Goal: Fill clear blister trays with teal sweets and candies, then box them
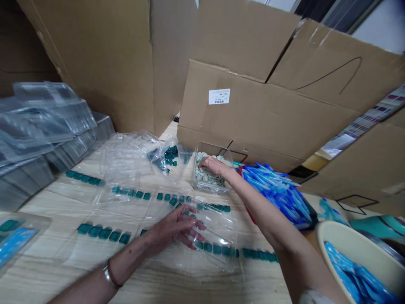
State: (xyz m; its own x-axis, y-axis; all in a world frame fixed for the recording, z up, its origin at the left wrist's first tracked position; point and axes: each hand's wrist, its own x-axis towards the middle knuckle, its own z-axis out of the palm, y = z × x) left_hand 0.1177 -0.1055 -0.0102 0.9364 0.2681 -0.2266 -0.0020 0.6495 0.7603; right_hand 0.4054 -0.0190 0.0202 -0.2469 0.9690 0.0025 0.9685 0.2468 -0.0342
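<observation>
My right hand (212, 165) reaches into a clear plastic box (210, 186) of small white-and-teal pieces (202, 175). Its fingers are bunched downward among the pieces, and the fingertips are hidden. Nearer to me, my left hand (179, 226), with a silver bracelet on the wrist, hovers over clear plastic trays. Its fingers are apart and slightly curled, beside a clear tray (218, 232) on the right; whether they touch it I cannot tell. Around it, dark teal square pieces (105, 233) lie in short rows in the trays.
Stacked clear plastic trays (44, 126) stand at left. A plastic bag (171, 162) of teal squares lies near the cardboard wall (247, 101). Right of my arm are a container heaped with blue pointed sticks (275, 190) and a cream tub (329, 234) with blue packets (357, 270).
</observation>
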